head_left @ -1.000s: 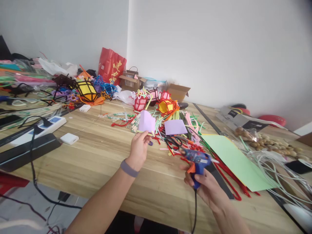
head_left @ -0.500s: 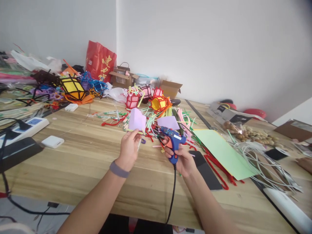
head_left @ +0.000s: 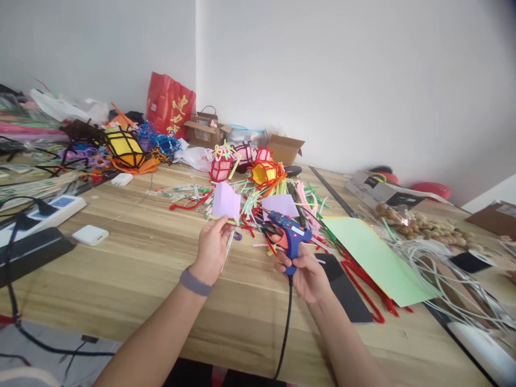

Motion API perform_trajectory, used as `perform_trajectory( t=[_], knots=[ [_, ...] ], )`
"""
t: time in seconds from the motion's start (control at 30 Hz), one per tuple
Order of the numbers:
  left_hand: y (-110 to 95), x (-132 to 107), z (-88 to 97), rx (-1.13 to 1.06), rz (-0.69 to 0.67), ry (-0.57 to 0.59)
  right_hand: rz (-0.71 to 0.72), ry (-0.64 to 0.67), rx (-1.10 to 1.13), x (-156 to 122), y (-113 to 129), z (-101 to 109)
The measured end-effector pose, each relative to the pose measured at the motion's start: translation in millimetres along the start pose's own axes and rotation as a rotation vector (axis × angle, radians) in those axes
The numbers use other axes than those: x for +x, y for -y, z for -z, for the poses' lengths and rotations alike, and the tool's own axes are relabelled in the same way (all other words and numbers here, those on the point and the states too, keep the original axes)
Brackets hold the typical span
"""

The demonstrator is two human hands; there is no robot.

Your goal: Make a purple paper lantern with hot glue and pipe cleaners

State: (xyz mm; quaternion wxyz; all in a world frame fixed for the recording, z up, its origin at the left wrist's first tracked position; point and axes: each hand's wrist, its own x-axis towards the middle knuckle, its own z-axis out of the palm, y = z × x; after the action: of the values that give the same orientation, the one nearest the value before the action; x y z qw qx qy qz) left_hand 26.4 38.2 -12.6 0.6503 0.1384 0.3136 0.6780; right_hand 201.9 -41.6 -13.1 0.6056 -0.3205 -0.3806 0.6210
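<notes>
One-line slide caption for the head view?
Left hand holds lilac paper; right hand grips a blue glue gun above a wooden table.

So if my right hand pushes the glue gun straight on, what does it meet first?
Probably the lilac paper in your left hand, ahead of the glue gun; depth is unclear, so the pipe cleaner pile might come first.

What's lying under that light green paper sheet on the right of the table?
Some red pipe cleaners show, sticking out from beneath the light green paper sheet along its near edge. How far they run underneath is covered.
</notes>
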Motion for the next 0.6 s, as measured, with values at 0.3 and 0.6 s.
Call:
perform_trajectory(
  t=[0.3,0.6],
  knots=[
    [9,-6,-0.7,0.085,-0.017,0.106,0.060,-0.079,-0.181,0,-4,5],
    [23,-8,4.2,0.267,-0.091,0.162,0.058,-0.205,-0.352,2,-12,4]
  ],
)
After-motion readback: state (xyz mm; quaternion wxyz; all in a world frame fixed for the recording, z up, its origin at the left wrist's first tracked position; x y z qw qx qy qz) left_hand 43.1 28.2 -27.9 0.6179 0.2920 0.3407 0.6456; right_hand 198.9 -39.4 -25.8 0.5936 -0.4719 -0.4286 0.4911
